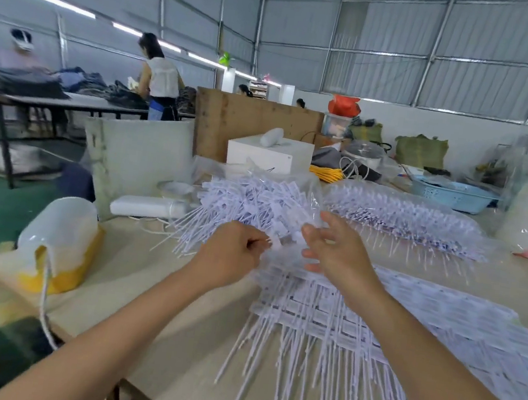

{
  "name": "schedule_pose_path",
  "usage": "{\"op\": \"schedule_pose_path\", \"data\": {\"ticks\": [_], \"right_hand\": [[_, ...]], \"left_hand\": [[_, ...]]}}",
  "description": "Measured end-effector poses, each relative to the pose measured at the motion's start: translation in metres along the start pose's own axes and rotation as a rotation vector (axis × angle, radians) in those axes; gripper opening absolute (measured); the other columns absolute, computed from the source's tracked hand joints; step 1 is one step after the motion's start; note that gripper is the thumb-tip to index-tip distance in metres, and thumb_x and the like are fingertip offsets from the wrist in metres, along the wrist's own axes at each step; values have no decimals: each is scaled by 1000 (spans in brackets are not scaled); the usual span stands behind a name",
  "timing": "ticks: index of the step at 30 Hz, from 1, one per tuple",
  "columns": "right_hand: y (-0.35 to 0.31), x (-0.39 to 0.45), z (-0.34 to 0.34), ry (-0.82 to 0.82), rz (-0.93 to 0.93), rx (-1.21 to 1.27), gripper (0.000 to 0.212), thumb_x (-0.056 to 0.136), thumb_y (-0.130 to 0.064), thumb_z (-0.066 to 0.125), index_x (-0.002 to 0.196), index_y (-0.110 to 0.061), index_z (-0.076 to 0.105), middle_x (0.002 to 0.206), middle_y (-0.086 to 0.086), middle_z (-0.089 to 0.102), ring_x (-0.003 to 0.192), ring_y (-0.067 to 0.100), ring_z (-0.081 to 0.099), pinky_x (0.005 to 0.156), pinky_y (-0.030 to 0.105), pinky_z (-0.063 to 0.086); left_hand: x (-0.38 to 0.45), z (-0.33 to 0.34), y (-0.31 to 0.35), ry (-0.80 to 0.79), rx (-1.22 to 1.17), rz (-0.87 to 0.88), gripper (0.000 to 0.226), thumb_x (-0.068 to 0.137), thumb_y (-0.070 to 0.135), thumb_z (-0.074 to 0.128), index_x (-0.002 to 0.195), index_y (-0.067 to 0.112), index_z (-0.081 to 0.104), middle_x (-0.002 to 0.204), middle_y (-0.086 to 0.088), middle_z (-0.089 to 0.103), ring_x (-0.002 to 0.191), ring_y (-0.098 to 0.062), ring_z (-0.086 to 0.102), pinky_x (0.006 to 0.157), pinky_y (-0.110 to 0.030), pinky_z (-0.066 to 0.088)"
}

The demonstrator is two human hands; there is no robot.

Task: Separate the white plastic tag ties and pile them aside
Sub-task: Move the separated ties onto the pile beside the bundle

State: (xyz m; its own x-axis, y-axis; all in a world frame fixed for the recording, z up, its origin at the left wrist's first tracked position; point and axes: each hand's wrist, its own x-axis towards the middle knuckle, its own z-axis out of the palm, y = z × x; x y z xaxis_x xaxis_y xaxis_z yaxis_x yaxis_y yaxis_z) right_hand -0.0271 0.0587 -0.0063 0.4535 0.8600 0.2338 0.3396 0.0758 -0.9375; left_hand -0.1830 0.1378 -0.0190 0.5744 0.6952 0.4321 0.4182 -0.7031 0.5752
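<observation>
left hand point(231, 256) pinching ties point(254, 208) from the far bunch, right hand point(337, 246) loose-fingered beside it, near pile point(325, 312) has tails pointing toward me

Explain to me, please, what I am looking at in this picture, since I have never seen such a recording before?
There is no machine here. A camera worn on a person's head looks down at their bare hands over a worktable. The left hand pinches a white tag tie from the loose pile. The right hand hovers beside it, fingers spread, holding nothing. Joined sheets of ties lie in front of the hands, and a bagged bundle lies behind. Other workers stand at a far table.
</observation>
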Motion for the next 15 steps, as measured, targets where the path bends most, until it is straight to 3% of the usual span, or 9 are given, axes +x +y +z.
{"op": "schedule_pose_path", "data": {"ticks": [3,5,6,7,8,9,12,15], "right_hand": [[5,-3,8,-60,-68,-105,34,91,-30,59,123,-24,50,107,-5,58,71,12,68,59,27,56],[13,-7,6,-67,-74,-127,16,90,-26,61,105,-28,55,102,-6,59,59,9,67,49,20,51],[18,-8,5,-65,-64,-137,14,90,-23,61,101,-28,56,101,-5,60,55,10,66,46,19,49],[22,-10,3,-60,-51,-144,13,90,-20,62,101,-26,57,100,-4,60,53,10,65,44,18,47],[26,-11,1,-53,-42,-145,13,89,-16,62,100,-24,59,99,-1,62,50,11,64,42,18,45],[29,-13,-1,-43,-35,-140,13,89,-13,63,98,-22,60,98,2,63,48,11,63,41,18,44],[38,-17,-6,-3,-32,-119,14,88,-8,62,91,-22,63,94,8,66,45,14,61,41,18,41],[47,-21,-10,31,-52,-101,19,88,-3,61,88,-22,64,89,7,69,45,15,60,41,16,40]], "left_hand": [[16,-17,-35,133,127,-126,44,87,-3,45,50,12,27,54,-12,33,62,-22,32,57,-32,20],[32,-18,-50,148,149,-182,41,87,-5,41,51,14,36,59,-16,46,68,-31,46,61,-36,27],[41,-16,-55,145,155,-203,33,90,-2,41,62,9,54,78,-24,60,83,-37,55,71,-37,36],[50,-12,-58,149,164,-212,26,94,3,41,88,1,66,104,-25,64,102,-37,57,85,-35,39],[60,-8,-58,150,175,-220,28,96,6,41,109,-2,64,119,-23,61,113,-34,55,92,-32,37],[69,-3,-59,146,195,-207,30,97,7,40,117,-3,61,122,-22,60,115,-32,54,93,-31,36],[91,16,-55,109,310,-151,28,93,0,41,112,-3,62,112,-24,61,105,-35,58,85,-36,44],[102,34,-54,95,482,-105,34,99,24,38,114,1,58,119,-21,49,110,-35,50,84,-41,46]]}}
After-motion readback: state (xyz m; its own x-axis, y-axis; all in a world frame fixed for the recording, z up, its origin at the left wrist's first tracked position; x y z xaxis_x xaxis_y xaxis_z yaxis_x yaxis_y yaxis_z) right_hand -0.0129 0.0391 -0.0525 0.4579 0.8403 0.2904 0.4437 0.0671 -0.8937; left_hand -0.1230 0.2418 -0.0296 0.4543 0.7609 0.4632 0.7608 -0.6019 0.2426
